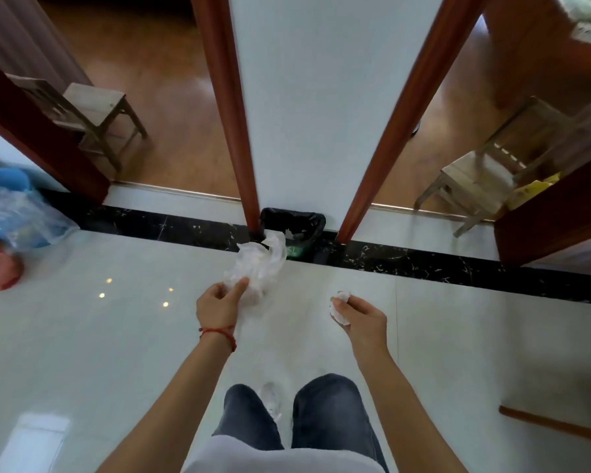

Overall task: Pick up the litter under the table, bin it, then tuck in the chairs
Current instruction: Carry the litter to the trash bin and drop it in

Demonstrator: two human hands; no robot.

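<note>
Dark trousers (325, 414) of the person fill the lower centre, standing on the pale tiled floor (116, 353). Ahead, a white wall section (314, 107) stands between two red-brown door frames, with a black-lined bin (292, 223) at its foot on the dark marble strip. A wooden chair (93, 110) stands in each room beyond the frames.

Left hand (219, 307): closed in a pinch on a crumpled clear plastic wrapper (258, 264), held between the hand and the bin. Right hand (362, 317): fingers curled shut around a small white paper wad (340, 305).

Step in hand, judged: binning the litter; both pieces remain held short of the bin. The next move calls for bringing each hand over the bin opening and releasing. Chair tucking remains outstanding.
</note>
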